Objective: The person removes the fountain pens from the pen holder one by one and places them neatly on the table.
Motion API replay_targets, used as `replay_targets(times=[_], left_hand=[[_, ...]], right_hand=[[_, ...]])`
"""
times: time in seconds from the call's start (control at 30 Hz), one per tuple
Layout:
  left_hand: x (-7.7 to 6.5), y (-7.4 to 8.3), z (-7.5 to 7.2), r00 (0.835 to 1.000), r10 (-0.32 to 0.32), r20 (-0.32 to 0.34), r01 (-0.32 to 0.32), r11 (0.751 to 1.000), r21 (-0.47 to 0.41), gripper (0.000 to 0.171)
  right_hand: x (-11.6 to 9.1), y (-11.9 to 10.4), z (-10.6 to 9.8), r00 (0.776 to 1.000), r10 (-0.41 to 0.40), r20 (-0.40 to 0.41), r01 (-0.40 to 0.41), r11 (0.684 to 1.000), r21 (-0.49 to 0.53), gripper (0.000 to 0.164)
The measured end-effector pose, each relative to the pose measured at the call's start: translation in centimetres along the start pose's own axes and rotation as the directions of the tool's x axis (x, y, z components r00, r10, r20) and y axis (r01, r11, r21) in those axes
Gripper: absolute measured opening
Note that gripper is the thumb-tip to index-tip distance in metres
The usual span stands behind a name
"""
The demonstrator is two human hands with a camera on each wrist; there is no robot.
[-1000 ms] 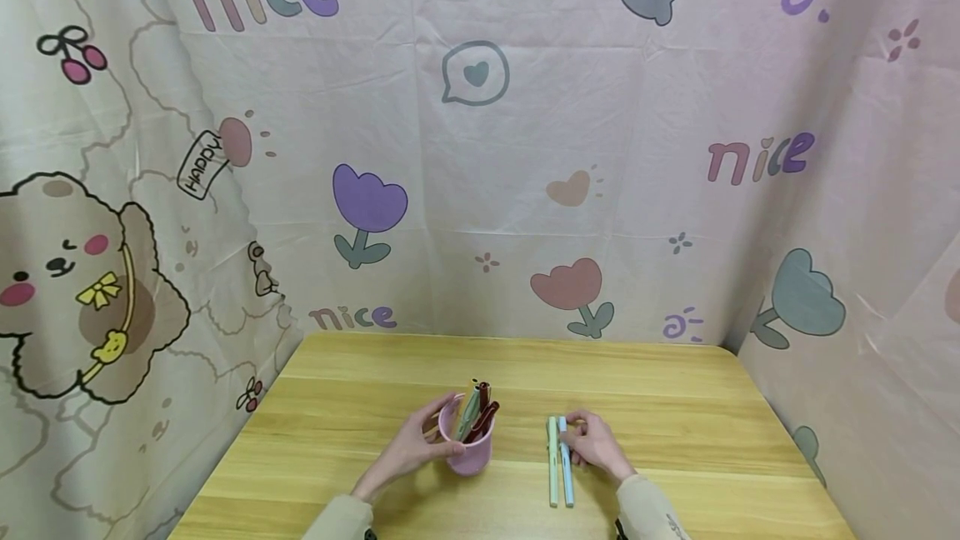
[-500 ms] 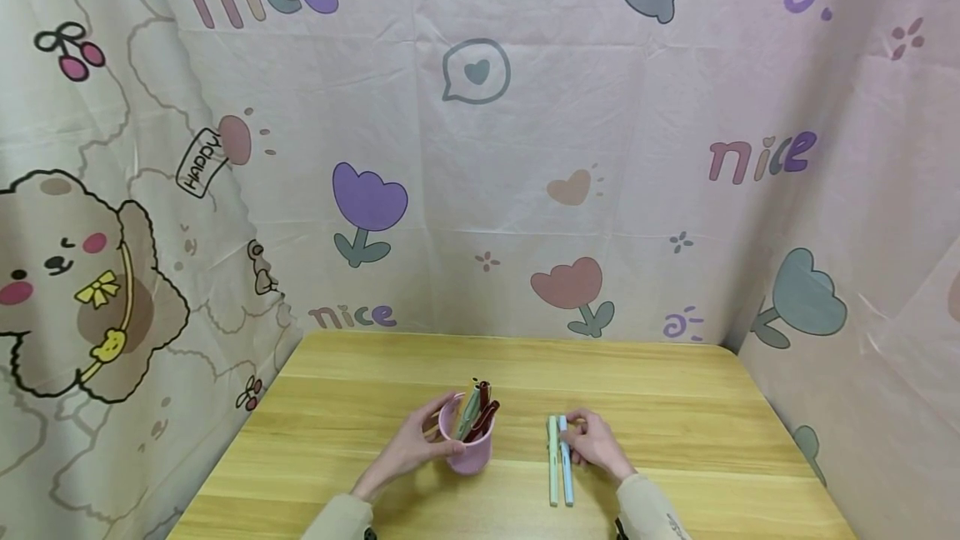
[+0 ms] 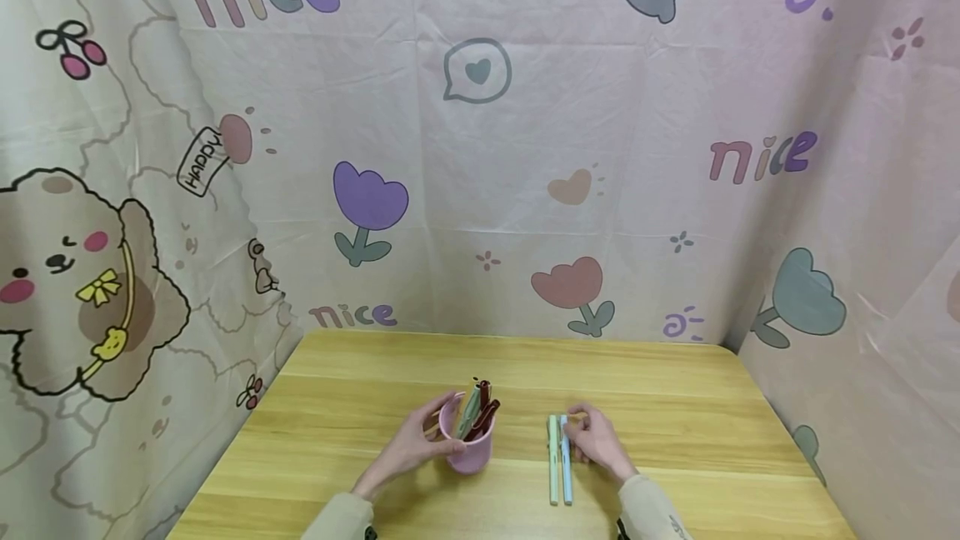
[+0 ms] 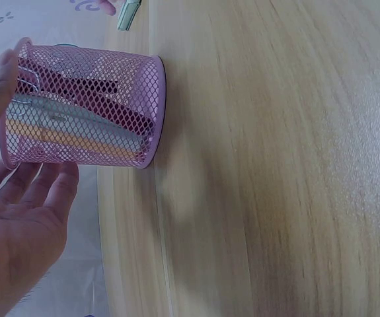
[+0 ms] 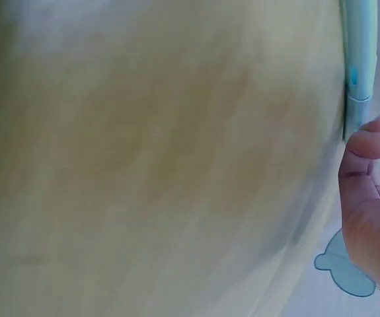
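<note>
My left hand (image 3: 414,442) grips the pink mesh pen cup (image 3: 471,460) around its upper side, thumb at the near rim and fingers behind. Upright in the cup lean several pens (image 3: 484,418); dark red, grey-green and orange show. In the left wrist view the mesh cup (image 4: 84,109) stands on the table. To its right, a light green pen (image 3: 553,461) and a light blue pen (image 3: 567,469) lie side by side. My right hand (image 3: 596,442) is at the blue pen's far end, thumb and index fingertip close beside it; the right wrist view partly hides the contact.
The wooden table (image 3: 360,365) carries the cup and pens. A printed cloth (image 3: 480,173) hangs behind the table's far edge, with more cloth at the left and right sides.
My right index finger and thumb have lifted slightly and shifted away from the blue pen's end. The pen's near end has moved a little left. The left hand and cup stay put.
</note>
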State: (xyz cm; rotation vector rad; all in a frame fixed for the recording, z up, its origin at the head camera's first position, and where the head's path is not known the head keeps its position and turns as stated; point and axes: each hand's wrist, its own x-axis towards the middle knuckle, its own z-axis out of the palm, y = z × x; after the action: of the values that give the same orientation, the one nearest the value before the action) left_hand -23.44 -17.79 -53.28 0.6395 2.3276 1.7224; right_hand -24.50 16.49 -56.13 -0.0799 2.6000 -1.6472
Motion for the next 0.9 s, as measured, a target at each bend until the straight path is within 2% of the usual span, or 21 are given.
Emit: replay_targets(times=[0.13, 0.33, 0.6, 0.9], left_hand=[[0.0, 0.2, 0.0, 1.0, -0.006, 0.005, 0.006, 1.0, -0.015, 0.095], [-0.1, 0.4, 0.0, 1.0, -0.008, 0.004, 0.008, 1.0, -0.008, 0.094], [0.0, 0.1, 0.0, 1.0, -0.002, 0.007, 0.002, 1.0, -0.014, 0.094], [0.0, 0.0, 0.1, 1.0, -0.019, -0.001, 0.019, 1.0, -0.018, 0.095]], right_hand=[[0.3, -0.5, 0.3, 0.997, -0.027, -0.072, 0.027, 1.0, -0.006, 0.033], [0.6, -1.9, 0.8, 0.982, -0.127, -0.143, 0.13, 0.991, 0.014, 0.024], [0.5, -4.0, 1.6, 0.978, -0.181, -0.105, 0.19, 0.978, 0.085, 0.027], [0.6, -6.4, 2.8, 0.965, -0.259, -0.044, 0.262, 0.96, 0.099, 0.032]])
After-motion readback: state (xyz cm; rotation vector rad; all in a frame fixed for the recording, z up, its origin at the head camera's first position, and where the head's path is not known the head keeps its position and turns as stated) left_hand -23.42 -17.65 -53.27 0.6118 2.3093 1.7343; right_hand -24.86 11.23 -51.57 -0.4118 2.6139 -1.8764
